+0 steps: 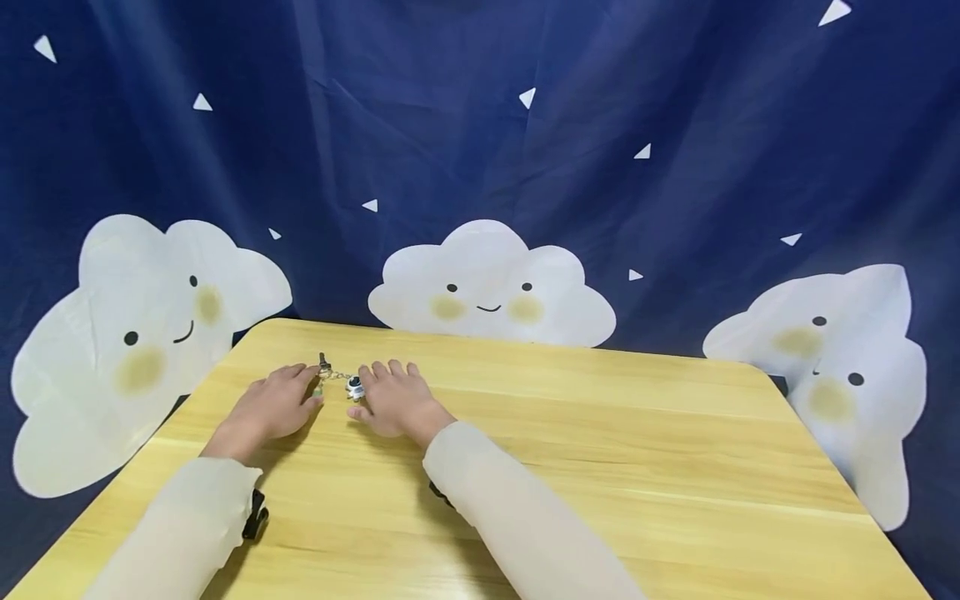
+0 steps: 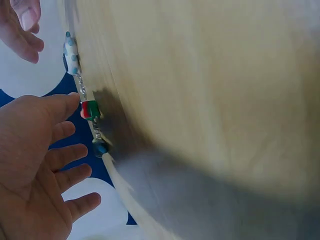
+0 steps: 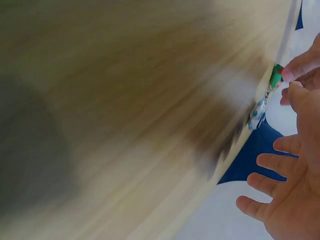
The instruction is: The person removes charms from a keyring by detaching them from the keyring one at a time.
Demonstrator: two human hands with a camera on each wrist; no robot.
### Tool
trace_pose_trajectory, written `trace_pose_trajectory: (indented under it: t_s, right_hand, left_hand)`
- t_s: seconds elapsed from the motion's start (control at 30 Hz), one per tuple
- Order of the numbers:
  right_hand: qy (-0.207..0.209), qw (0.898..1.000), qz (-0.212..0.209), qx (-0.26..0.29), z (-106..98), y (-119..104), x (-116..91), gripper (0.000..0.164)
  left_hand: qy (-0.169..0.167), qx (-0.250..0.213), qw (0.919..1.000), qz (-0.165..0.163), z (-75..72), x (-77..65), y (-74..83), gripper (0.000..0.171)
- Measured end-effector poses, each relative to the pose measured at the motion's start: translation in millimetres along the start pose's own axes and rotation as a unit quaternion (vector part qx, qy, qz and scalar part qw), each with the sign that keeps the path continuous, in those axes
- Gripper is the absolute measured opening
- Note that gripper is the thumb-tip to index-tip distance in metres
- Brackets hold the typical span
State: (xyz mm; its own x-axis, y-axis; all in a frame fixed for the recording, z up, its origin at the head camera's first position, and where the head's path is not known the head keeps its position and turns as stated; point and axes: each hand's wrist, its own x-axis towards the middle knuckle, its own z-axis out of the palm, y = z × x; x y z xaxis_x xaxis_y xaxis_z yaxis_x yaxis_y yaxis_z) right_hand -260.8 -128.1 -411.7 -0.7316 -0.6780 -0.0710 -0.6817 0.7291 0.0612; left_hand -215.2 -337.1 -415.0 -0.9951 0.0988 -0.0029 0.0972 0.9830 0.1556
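Note:
A small keychain lies on the wooden table. Its white astronaut-like charm (image 1: 356, 387) joins a pale metal chain (image 1: 339, 376), with a dark end piece (image 1: 324, 363) on the far left. The left wrist view shows a green-and-red charm (image 2: 91, 110) midway along it. My left hand (image 1: 277, 404) is at the keychain's left, fingers extended, thumb tip beside the green-and-red charm; whether they touch, I cannot tell. Spread over the table, my right hand (image 1: 397, 402) has its fingertips just right of the white charm. Neither hand visibly grips anything.
The light wooden table (image 1: 637, 450) has rounded far corners. Behind it hangs a dark blue curtain (image 1: 450, 125) printed with white smiling clouds and small triangles. Pale sleeves cover both forearms, and a black strap (image 1: 256, 515) shows at the left wrist.

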Motion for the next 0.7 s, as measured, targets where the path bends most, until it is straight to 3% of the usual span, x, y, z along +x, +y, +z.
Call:
trace_pose_trajectory:
  t_s: [0.43, 0.7]
  right_hand:
    - [-0.015, 1.0, 0.009, 0.025, -4.3, -18.4, 34.3, 0.068]
    - [0.012, 0.997, 0.028, 0.065, 3.8, -18.0, 53.9, 0.051]
  left_hand:
    - [0.001, -0.039, 0.9992, -0.001, -4.5, 10.9, -8.0, 0.054]
    - [0.02, -0.046, 0.9987, 0.007, 7.0, 28.4, -7.6, 0.048]
